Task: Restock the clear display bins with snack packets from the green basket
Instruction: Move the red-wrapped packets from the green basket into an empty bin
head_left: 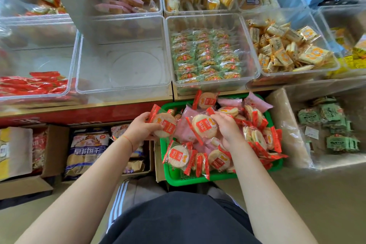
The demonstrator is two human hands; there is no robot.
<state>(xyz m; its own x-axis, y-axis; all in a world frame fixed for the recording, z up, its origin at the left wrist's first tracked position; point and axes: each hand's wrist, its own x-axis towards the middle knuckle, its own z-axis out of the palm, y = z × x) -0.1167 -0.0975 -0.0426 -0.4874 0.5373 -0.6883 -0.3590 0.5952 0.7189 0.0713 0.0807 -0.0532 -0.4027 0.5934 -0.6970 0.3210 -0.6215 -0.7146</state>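
head view, packet (165, 126) between left fingers (147, 117)

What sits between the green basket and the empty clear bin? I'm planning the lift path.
In the head view, only the shelf's wooden edge and red front strip separate green basket from empty clear bin.

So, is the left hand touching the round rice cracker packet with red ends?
Touching. The head view shows the left hand gripping the round rice cracker packet above the green basket's left edge.
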